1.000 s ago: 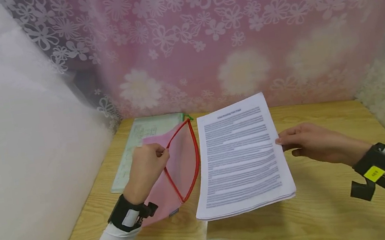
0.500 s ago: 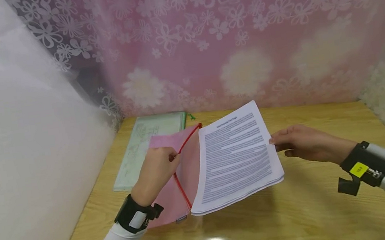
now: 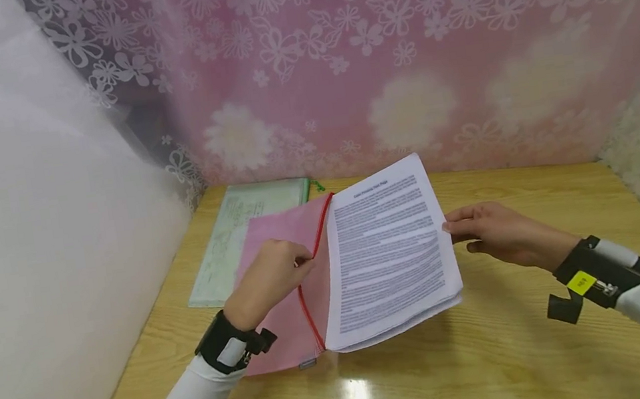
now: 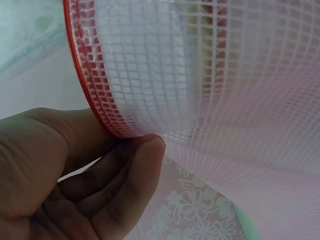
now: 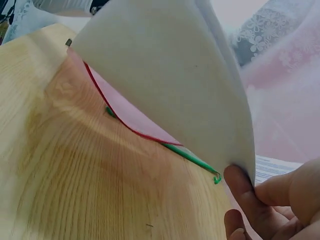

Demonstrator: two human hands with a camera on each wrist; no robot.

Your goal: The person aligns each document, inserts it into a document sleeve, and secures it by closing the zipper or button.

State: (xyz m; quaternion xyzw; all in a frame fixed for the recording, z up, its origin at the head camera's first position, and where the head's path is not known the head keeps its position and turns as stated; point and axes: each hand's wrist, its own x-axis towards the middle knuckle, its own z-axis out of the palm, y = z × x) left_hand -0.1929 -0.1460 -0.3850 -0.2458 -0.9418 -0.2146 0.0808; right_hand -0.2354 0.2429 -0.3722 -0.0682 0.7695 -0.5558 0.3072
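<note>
My left hand (image 3: 275,276) pinches the red-edged opening of a pink mesh zipper pouch (image 3: 278,323), and the left wrist view shows thumb and finger on that red edge (image 4: 82,75). On the right, my other hand (image 3: 500,233) grips the right side of a stack of printed sheets (image 3: 391,257), thumb on top. The stack's left edge lies at the pouch mouth, partly inside it; how deep is hard to see. From the right wrist view, the blank underside of the sheets (image 5: 165,75) is raised above the table, with the pouch's red rim (image 5: 120,120) below.
A pale green zipper pouch (image 3: 228,238) with papers inside lies behind the pink one, its green pull cord (image 3: 318,186) at the far corner. Wooden table (image 3: 532,333) spreads beneath. A pink floral curtain (image 3: 342,89) hangs at the back, and white sheeting (image 3: 45,229) stands at the left.
The paper stack has moved left, its left edge now at the pink pouch's mouth. My right hand moved left with it; my left hand shifted slightly right with the pouch edge.
</note>
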